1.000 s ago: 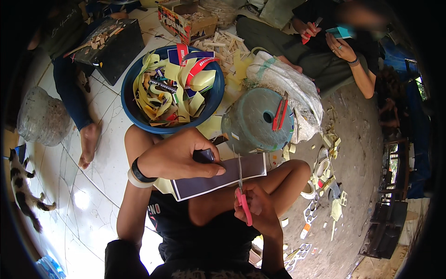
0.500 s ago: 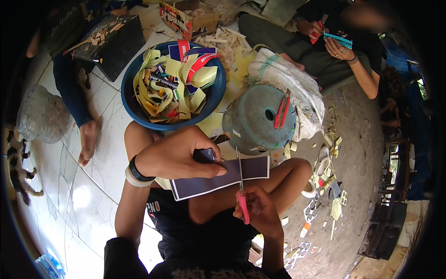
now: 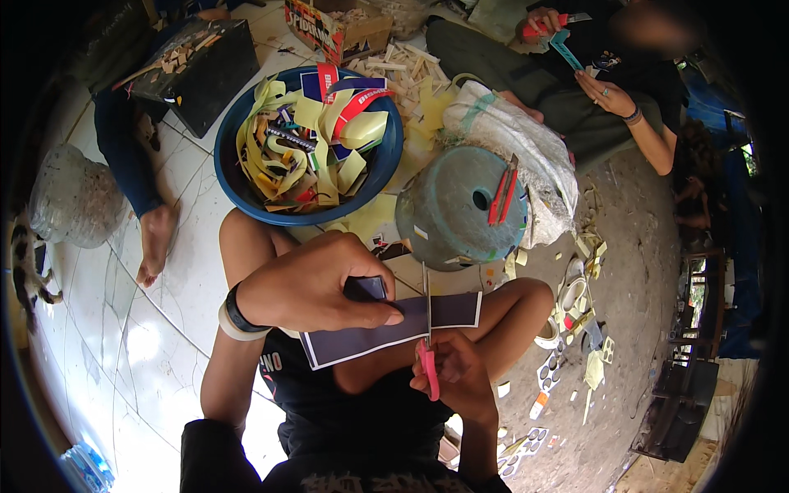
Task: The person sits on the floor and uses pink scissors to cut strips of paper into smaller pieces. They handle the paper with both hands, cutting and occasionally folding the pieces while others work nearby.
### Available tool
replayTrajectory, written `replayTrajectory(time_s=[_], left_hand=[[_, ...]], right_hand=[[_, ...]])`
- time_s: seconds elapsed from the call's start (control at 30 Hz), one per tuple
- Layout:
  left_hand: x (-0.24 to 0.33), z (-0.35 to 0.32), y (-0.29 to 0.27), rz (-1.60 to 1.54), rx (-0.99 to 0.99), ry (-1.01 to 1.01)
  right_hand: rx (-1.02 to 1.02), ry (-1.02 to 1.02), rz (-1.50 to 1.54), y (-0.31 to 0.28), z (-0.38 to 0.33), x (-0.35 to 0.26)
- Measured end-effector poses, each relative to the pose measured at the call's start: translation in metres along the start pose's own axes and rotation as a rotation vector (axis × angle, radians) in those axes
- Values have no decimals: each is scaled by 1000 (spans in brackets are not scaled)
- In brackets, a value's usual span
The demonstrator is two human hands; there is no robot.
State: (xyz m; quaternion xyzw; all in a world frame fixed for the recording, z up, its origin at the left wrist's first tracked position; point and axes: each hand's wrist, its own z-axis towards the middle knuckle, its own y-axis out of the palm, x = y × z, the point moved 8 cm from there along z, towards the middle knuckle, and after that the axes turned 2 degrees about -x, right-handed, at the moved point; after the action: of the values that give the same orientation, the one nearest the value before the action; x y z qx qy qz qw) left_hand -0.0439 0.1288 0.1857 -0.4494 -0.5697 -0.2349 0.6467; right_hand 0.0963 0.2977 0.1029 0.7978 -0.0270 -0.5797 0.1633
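Note:
My left hand (image 3: 316, 283), with a black and a white band at its wrist, pinches a dark sheet strip (image 3: 370, 339) with a white border between thumb and fingers. A small dark rectangular piece (image 3: 364, 287) is also tucked in its curled fingers. My right hand (image 3: 464, 374) grips scissors (image 3: 429, 370) by their pink handles. Their blades point away from me and cross the strip right of my left thumb. How far apart the blades are is hard to tell. The strip lies above my crossed legs.
Ahead stands a blue basin (image 3: 226, 185) of paper offcuts. Beside it, an upturned grey-green bucket (image 3: 440, 201) carries a red-handled cutter (image 3: 503, 193). A white sack (image 3: 546, 177) lies behind. Scraps litter the floor at right. Another person's hand (image 3: 606, 94) holds a turquoise strip (image 3: 565, 51).
The strip's right end has dropped a little toward me, with the scissors still across it. The other person's red tool has moved up, and the turquoise strip has tilted.

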Motion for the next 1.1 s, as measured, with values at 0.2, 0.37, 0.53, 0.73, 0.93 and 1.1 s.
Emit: replayTrajectory(time_s=[0.2, 0.37, 0.53, 0.73, 0.93, 1.1], left_hand=[[-11, -10, 11, -17, 9, -10], [-41, -44, 26, -142, 96, -99], [-68, -78, 41, -101, 120, -186], [-66, -110, 10, -99, 274, -254], [-56, -106, -53, -89, 862, -215], [-59, -78, -111, 124, 1247, -80]], right_hand=[[1, 90, 7, 0, -7, 12], [-108, 147, -88, 10, -5, 30], [-212, 283, -65, 16, -2, 64], [-249, 289, -126, 20, 2, 73], [-132, 194, -1183, -10, -12, 36], [-272, 458, -1331, -18, -39, 30]])
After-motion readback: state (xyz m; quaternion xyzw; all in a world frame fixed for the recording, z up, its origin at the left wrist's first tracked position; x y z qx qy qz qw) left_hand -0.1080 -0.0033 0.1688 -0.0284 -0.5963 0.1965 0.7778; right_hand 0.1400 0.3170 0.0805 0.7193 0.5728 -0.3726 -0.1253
